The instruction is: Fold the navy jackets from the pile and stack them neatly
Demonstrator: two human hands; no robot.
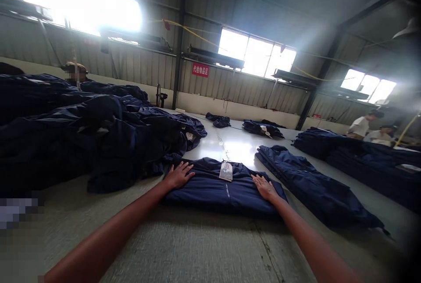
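Note:
A folded navy zip jacket [223, 193] lies on the long pale worktable [197, 248], with a white paper tag [226, 171] on its upper part. My left hand [179, 175] rests flat on the jacket's upper left corner, fingers spread. My right hand [265, 188] presses flat on its right side, also holding nothing. A metal zip [227, 191] runs down the jacket's middle between my hands. Right of the jacket, a long folded navy garment [315, 188] lies close by, apart from my right hand.
A large heap of navy garments [92, 138] covers the table's left side, near my left hand. Further navy stacks [358, 160] lie at the right, with smaller bundles [261, 128] farther along the table. Two people [365, 129] stand at the far right.

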